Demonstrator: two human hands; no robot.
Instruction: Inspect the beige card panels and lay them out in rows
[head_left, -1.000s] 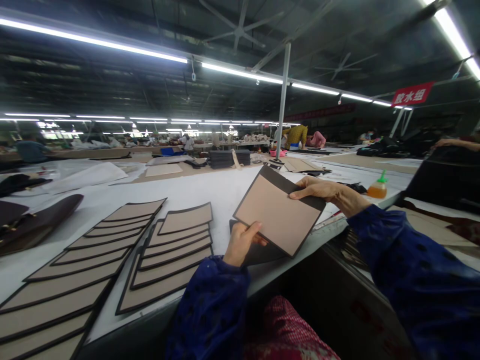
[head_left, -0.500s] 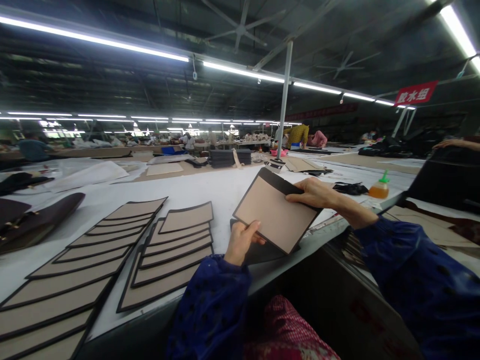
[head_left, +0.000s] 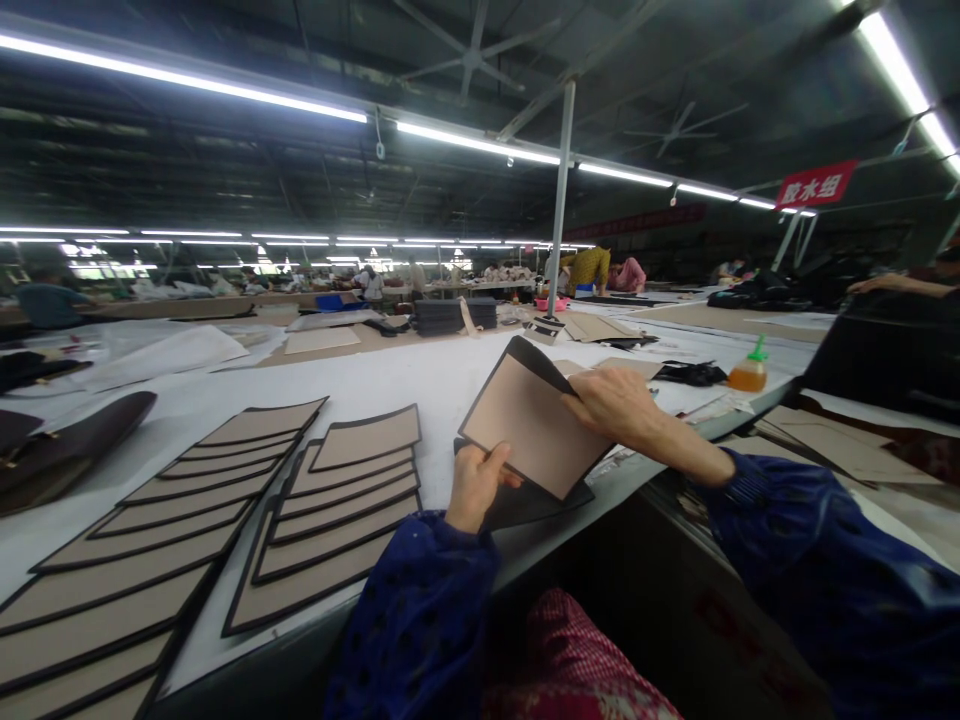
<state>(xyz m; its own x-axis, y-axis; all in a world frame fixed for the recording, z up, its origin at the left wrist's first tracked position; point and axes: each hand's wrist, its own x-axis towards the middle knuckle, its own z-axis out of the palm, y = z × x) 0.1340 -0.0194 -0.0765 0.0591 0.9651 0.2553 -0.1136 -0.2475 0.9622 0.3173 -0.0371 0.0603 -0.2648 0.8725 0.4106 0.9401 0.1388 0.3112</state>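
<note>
Right at the near edge of the table (head_left: pixel 375 375), and both my hands are on one beige panel (head_left: pixel 529 425) edged in black! It lies tilted between them: up and to the right from my left hand (head_left: pixel 474 488), down and to the left from my right hand (head_left: pixel 619 402). Left pinches the low edge, thumb on the beige face; right is closed over the opposite edge, by the black strip (head_left: pixel 540 360), and what its fingertips do there I cannot tell. Long axis? The sides look close to equal, so no call on that! Below, a dark sheet (head_left: pixel 536 507) pokes out; whether my left fingers touch it, I cannot tell. Over to the left, overlapping panels in two rows: the close row (head_left: pixel 337 545) just beside my left sleeve (head_left: pixel 420 610), the far row (head_left: pixel 142 545) beyond it. Left hand is the nearer one to both, right hand is over toward the green-capped bottle (head_left: pixel 748 372)
</note>
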